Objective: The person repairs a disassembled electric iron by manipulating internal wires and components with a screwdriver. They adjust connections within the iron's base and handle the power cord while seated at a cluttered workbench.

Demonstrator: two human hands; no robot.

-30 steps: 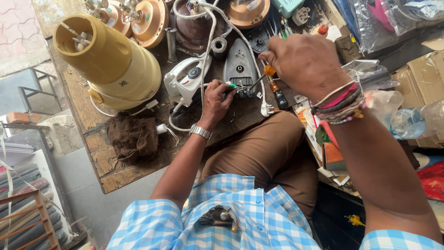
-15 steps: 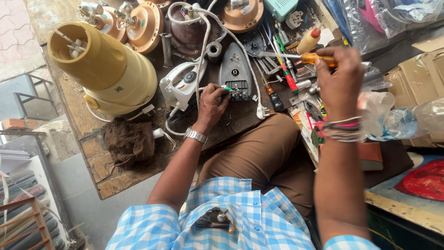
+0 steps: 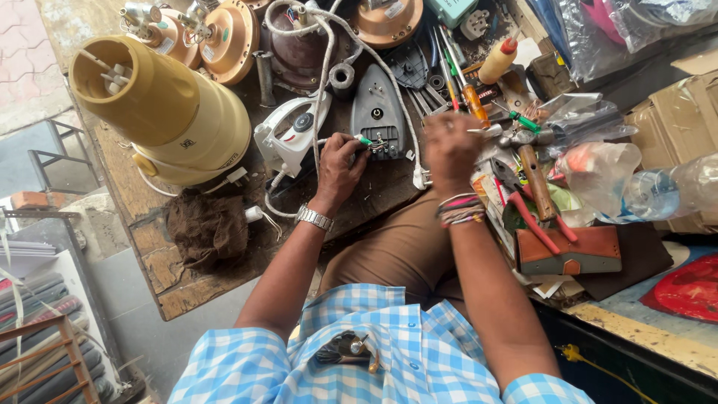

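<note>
left hand closed on a green-tipped screwdriver at the iron base on the bench; right hand blurred, grip unclear. could slip off the screw, snag the white cord.

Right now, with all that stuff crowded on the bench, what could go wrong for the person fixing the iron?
1. The left hand holds a small green-tipped tool at the dark grey iron soleplate; a slip might jab the fingers.
2. The white braided cord loops over the bench; an arm could snag it and drag the white iron body.
3. The right hand hovers beside loose screwdrivers and a wooden-handled hammer, easily knocked off.
</note>
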